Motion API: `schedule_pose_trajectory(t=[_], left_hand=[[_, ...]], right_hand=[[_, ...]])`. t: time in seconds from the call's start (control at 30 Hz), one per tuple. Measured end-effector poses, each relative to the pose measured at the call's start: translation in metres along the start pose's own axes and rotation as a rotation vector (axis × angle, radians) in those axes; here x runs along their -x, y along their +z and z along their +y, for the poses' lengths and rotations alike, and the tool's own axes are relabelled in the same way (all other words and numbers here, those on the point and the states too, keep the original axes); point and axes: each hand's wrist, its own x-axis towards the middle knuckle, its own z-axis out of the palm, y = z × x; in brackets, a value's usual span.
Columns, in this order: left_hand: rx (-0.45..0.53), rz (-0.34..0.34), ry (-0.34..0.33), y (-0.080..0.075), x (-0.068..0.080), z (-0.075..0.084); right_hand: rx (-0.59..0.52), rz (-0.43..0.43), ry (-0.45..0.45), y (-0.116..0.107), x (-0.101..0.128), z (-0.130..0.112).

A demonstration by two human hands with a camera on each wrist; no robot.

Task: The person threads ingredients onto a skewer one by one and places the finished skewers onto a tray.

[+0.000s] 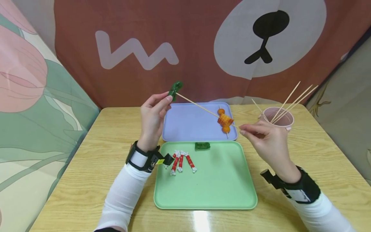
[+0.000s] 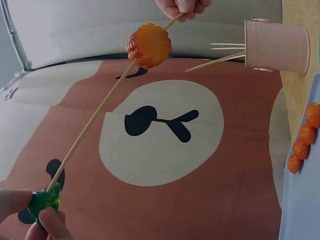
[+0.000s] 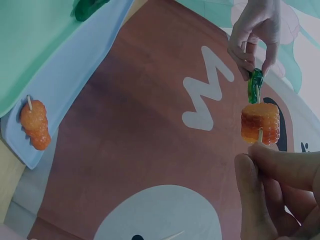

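My left hand (image 1: 153, 112) is raised over the back tray and pinches a glossy green pepper-like piece (image 1: 175, 88) between thumb and fingers. A wooden skewer (image 1: 197, 105) meets this piece at its left end. The right hand (image 1: 271, 140) pinches the skewer's other end. Close to those right fingertips, a chunk of corn (image 2: 150, 45) is threaded on the stick. In the left wrist view the stick runs bare from the corn down to the green piece. The right wrist view shows the corn (image 3: 260, 123) just beyond my right fingertips.
A blue tray (image 1: 188, 124) at the back carries a skewer of orange balls (image 1: 225, 129). On the green tray (image 1: 214, 187) in front lie several red-and-white sticks (image 1: 181, 162) and another green piece (image 1: 202, 146). Back right stands a pink bucket (image 2: 277, 47) with several bare skewers.
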Motion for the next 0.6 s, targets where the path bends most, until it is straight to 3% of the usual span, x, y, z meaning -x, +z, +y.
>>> schedule_pose_trajectory(t=[0.6], left_hand=[[-0.052,-0.03,-0.13,0.006,0.001,-0.029]], right_hand=[[0.061,-0.076,0.014,0.008,0.006,0.007]])
